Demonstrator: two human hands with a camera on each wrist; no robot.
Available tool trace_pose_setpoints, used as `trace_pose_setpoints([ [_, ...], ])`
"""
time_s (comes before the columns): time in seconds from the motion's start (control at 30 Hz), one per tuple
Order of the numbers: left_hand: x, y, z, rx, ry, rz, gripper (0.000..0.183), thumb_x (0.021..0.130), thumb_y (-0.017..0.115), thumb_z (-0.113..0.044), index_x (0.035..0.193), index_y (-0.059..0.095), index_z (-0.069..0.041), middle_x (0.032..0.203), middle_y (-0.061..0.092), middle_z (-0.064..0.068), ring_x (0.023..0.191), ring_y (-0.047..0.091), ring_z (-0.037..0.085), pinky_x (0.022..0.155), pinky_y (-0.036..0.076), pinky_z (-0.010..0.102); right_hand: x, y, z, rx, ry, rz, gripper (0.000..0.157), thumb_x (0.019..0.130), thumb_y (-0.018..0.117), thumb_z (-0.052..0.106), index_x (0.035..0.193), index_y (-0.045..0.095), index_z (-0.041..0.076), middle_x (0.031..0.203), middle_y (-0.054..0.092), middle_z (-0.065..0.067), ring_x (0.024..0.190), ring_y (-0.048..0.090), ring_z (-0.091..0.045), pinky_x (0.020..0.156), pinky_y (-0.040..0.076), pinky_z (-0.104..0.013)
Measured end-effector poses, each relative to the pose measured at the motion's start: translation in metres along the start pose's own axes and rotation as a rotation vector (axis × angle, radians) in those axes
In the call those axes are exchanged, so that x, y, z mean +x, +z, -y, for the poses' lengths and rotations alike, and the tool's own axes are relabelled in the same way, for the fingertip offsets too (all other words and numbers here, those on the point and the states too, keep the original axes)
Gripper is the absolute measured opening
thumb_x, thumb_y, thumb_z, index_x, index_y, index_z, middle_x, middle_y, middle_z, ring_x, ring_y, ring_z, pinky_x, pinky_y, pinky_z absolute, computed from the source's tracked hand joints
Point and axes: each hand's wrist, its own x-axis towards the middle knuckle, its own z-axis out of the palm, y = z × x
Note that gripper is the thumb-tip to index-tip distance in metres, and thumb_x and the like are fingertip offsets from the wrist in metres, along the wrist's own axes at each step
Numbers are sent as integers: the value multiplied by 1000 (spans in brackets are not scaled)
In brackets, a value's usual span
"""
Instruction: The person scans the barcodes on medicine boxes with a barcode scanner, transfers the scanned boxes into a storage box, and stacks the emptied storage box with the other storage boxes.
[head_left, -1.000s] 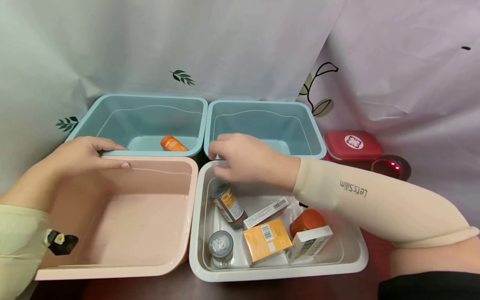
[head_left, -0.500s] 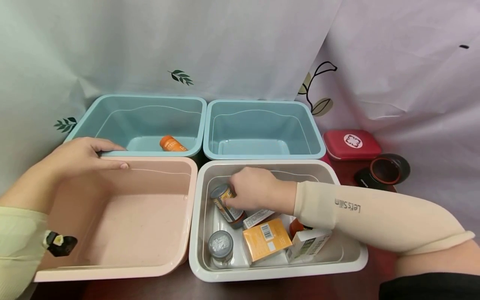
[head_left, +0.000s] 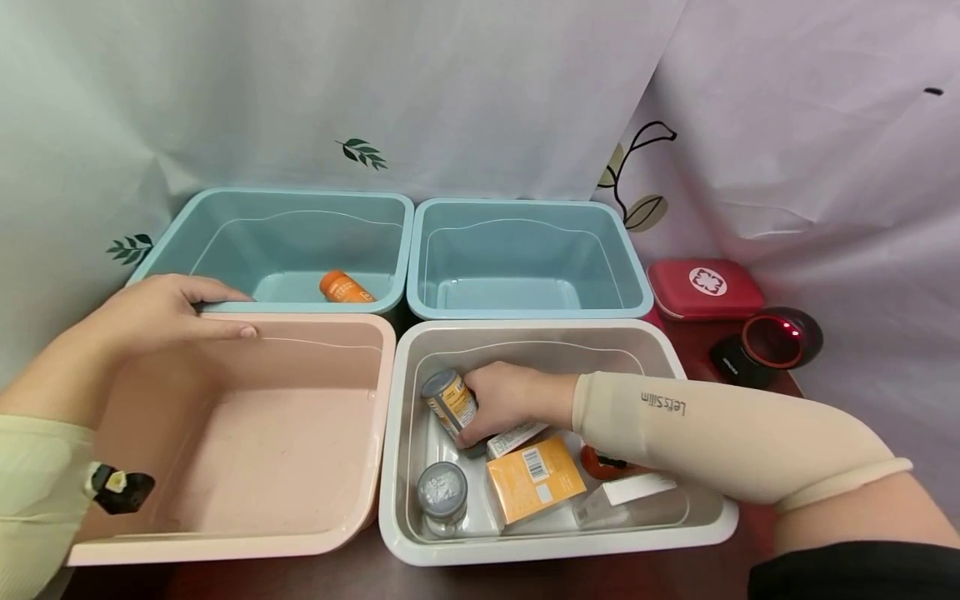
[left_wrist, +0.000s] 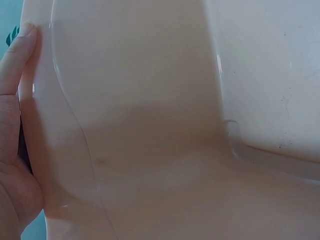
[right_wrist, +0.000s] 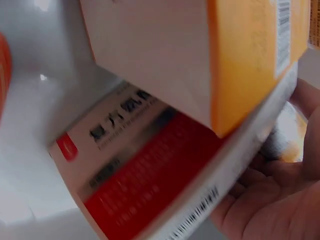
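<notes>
My left hand (head_left: 161, 310) grips the far rim of the pink bin (head_left: 330, 533), thumb on the inner side and fingers over the edge toward the left blue bin. The left wrist view has the thumb (left_wrist: 20, 50) along that rim. Inside the white bin (head_left: 540, 546), my right hand (head_left: 510, 398) holds a grey-capped bottle (head_left: 450, 400) with a yellow label, which lies tilted. Against the back of that hand in the right wrist view is a red-and-white medicine box (right_wrist: 145, 175). A yellow box (head_left: 536, 479) rests beside it, and another grey-capped bottle (head_left: 442, 492) stands near the left corner.
A white box (head_left: 626, 498) and a partly hidden orange container (head_left: 596, 462) lie under the right forearm. Behind are two blue bins, the left (head_left: 300, 204) with an orange bottle (head_left: 345, 287), the right (head_left: 525, 212) beside a red case (head_left: 705, 289) and black scanner (head_left: 765, 346).
My right hand has come down from above the white bin's far edge onto the grey-capped bottle and taken hold of it. The white box has tipped over. My left hand has stayed in place.
</notes>
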Motion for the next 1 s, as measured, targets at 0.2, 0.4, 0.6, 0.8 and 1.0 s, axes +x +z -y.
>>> trace_pose_setpoints([
  [0.2,0,-2,-2,6,1,1,52,82,93,-51,126,81,-26,130,74,7,99,56,-9,82,51,30,5,6,-4,116,-13,14,45,74,98,39,95,65,17,83,68,5,74,65,-12,71,54,-27],
  [0.4,0,-2,-2,6,-4,4,52,83,92,-51,127,80,-26,130,74,6,99,57,-8,81,51,30,8,6,-6,190,-23,39,45,74,99,33,98,66,16,86,69,4,75,66,-12,74,55,-27],
  [0.6,0,-1,-2,-8,-10,12,51,84,92,-50,127,80,-25,128,75,5,98,60,-4,80,52,29,9,1,-6,169,-44,58,42,73,100,28,97,69,17,85,69,6,76,66,-11,75,55,-27],
  [0.8,-1,1,-2,-14,-7,11,51,84,92,-50,127,80,-25,128,75,5,100,62,1,80,52,28,7,-9,-2,71,-60,48,46,70,102,30,100,70,17,86,68,8,79,65,-11,78,54,-28],
  [1.0,-2,0,-1,-14,1,0,50,84,92,-49,127,80,-26,128,74,4,99,58,-7,80,51,26,2,-24,5,18,-80,63,46,72,101,34,101,69,16,87,69,7,80,66,-11,77,54,-27],
])
